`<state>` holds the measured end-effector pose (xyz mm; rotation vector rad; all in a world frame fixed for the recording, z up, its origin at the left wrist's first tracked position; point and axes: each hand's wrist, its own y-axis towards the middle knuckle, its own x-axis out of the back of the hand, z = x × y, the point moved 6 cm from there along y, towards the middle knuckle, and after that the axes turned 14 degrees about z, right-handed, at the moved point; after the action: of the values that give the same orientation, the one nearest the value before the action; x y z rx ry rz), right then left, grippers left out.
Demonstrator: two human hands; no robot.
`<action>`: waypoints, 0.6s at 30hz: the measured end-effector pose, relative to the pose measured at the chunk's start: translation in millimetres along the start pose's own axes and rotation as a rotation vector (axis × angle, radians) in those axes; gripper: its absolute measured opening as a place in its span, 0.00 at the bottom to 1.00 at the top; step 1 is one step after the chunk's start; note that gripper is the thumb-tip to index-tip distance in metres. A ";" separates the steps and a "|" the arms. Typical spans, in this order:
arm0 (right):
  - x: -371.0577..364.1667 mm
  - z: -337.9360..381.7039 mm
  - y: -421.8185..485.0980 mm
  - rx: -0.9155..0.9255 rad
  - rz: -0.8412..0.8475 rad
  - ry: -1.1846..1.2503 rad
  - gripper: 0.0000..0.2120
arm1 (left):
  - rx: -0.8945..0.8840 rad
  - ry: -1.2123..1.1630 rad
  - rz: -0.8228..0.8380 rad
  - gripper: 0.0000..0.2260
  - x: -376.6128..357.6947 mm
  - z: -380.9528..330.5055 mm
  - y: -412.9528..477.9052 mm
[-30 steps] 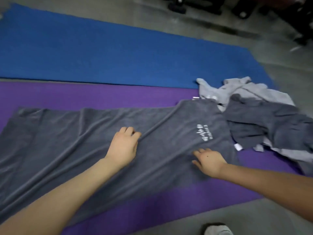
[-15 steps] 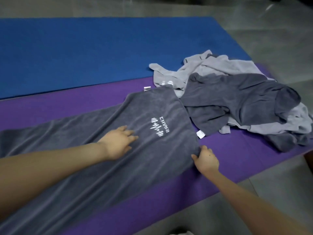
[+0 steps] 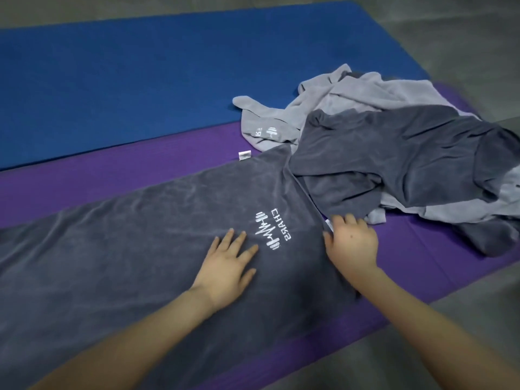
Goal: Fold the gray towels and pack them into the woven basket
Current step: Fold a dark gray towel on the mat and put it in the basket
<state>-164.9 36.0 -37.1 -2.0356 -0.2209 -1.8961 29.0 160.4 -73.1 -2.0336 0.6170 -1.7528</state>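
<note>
Head camera gave me a downward look at the person's two bare forearms reaching out over a dark gray towel (image 3: pixel 135 266), which lay spread long and mostly flat across a purple mat (image 3: pixel 112 175). Its far short end reached the middle of the frame, and its near part ran off the left edge. A white embroidered logo (image 3: pixel 270 229) sat near that far end, with lettering beside it that read reversed from where I was watching.

The left hand (image 3: pixel 228 266) rested palm down on the towel just left of the logo, its fingers straight and a little fanned, holding nothing.

The right hand (image 3: pixel 351 246) lay over the towel's right short edge, its thumb on the cloth and its fingers close together and slightly bent, their tips next to a small white tag (image 3: pixel 328 223). I could not tell whether those fingers nipped the hem or only lay on it.

Just beyond the right hand was an unfolded heap. A crumpled dark gray towel (image 3: pixel 394 153) lay on top, touching the spread towel's far corner. Under and behind it was a light gray towel (image 3: pixel 351 97), one flap of which showed part of a white print. Another white tag (image 3: pixel 244 154) lay on the purple mat by the spread towel's far corner.

A blue mat (image 3: pixel 140 80) ran alongside the purple one on its far side. Bare gray floor (image 3: pixel 464 319) showed at the lower right and along the top.
</note>
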 end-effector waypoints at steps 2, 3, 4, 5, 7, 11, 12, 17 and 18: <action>20.0 18.3 40.1 0.042 -0.109 0.044 0.15 | 0.087 -0.048 -0.071 0.25 5.3 15.0 13.5; 25.7 28.9 60.5 0.056 -0.138 0.056 0.15 | 0.115 -0.080 -0.082 0.27 6.6 20.6 21.2; 30.3 39.9 79.7 0.070 -0.145 0.054 0.15 | 0.135 -0.113 -0.089 0.28 8.4 24.0 28.5; 34.8 51.2 96.6 0.088 -0.161 0.024 0.15 | 0.156 -0.140 -0.109 0.30 11.5 26.4 34.6; 37.0 71.2 125.8 0.113 -0.093 -0.076 0.16 | 0.192 -0.163 -0.148 0.31 13.5 30.1 45.9; 17.7 81.4 164.6 0.077 0.119 -0.293 0.16 | 0.215 -0.106 -0.124 0.30 0.7 28.3 63.6; 14.7 80.6 167.7 0.082 0.115 -0.295 0.13 | 0.214 -0.099 -0.129 0.28 -2.4 27.6 65.1; 20.4 63.1 148.7 0.039 -0.059 -0.087 0.12 | 0.228 -0.093 -0.146 0.27 -7.1 29.2 64.4; 25.0 57.3 136.3 0.043 -0.119 -0.058 0.12 | 0.233 -0.075 -0.128 0.28 -6.6 28.7 64.2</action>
<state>-61.9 -73.0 -34.9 -2.0933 -0.4027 -1.8846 51.5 111.0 -118.2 -2.0022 0.2512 -1.7197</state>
